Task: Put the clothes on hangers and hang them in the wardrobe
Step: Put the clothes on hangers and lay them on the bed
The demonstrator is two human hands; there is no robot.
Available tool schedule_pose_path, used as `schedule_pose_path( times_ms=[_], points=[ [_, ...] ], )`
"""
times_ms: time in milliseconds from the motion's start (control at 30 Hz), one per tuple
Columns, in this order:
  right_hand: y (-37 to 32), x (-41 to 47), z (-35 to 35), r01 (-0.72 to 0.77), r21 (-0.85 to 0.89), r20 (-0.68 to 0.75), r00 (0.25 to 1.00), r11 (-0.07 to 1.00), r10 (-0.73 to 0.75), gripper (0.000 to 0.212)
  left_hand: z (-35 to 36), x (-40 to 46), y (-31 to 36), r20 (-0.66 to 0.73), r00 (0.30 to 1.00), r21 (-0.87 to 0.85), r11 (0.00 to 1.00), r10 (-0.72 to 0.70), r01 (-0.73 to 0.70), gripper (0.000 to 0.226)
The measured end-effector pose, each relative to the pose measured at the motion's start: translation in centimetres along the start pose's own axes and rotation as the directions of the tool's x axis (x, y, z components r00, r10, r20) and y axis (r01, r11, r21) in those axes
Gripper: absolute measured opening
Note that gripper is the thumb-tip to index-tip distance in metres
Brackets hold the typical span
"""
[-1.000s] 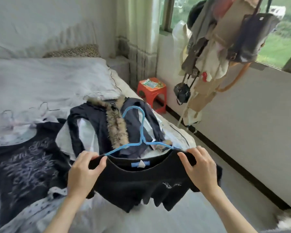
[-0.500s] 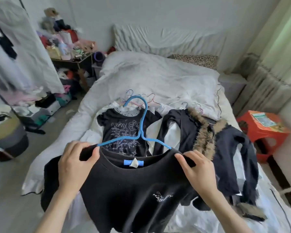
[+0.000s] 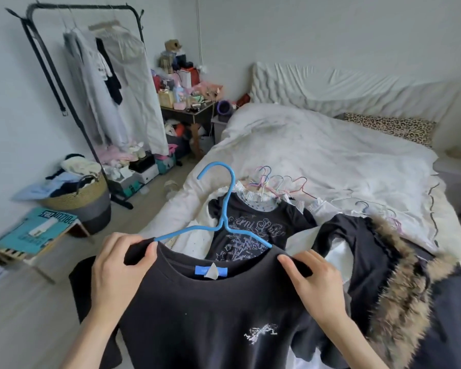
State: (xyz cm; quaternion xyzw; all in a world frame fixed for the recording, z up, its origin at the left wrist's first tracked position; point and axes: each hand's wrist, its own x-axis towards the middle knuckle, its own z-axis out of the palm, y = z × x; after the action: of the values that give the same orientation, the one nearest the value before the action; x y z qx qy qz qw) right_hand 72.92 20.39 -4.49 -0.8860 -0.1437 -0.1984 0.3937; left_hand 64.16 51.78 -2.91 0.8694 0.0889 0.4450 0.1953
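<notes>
The black top (image 3: 197,315) is being held up beyond the foot edge of the bed (image 3: 317,155), threaded on the blue hanger (image 3: 225,209), each shoulder being pinched by the left hand (image 3: 117,272) and the right hand (image 3: 317,286). Soft, light cloth is being judged likely to slip, so the hook is being favoured for carrying.

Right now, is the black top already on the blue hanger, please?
On. The blue hanger runs into the black top at both shoulders, hook above the neckline.
</notes>
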Motion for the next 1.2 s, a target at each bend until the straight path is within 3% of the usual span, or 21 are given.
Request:
schedule_pose_path(
  times_ms=[200,400,767,967,1200],
  points=[
    [-3.2,5.0,7.0,-0.073,0.033,0.016,0.997,0.997,0.073,0.049,2.7,7.4,-7.6,-0.040,0.993,-0.002,0.994,0.107,-0.107,0.030],
    [-8.0,9.2,14.8,-0.229,0.011,-0.038,0.973,0.973,0.230,0.035,6.4,16.1,-16.3,0.088,0.982,-0.120,0.981,0.165,-0.154,0.034],
    [-10.7,21.8,19.9,-0.277,-0.142,-0.204,0.948,0.950,0.246,0.032,15.8,27.4,-22.4,0.197,0.971,-0.315,0.946,0.138,-0.071,0.026],
    [-4.6,31.2,24.3,-0.373,-0.220,-0.242,0.916,0.901,0.320,0.036,27.3,33.1,-22.9,0.344,0.930,-0.259,0.965,0.132,-0.041,0.022],
    [9.2,34.7,34.0,-0.524,-0.313,-0.041,0.841,0.792,0.540,0.036,44.2,30.7,-26.9,0.665,0.744,-0.075,0.997,0.068,-0.024,0.028]
  ],
)
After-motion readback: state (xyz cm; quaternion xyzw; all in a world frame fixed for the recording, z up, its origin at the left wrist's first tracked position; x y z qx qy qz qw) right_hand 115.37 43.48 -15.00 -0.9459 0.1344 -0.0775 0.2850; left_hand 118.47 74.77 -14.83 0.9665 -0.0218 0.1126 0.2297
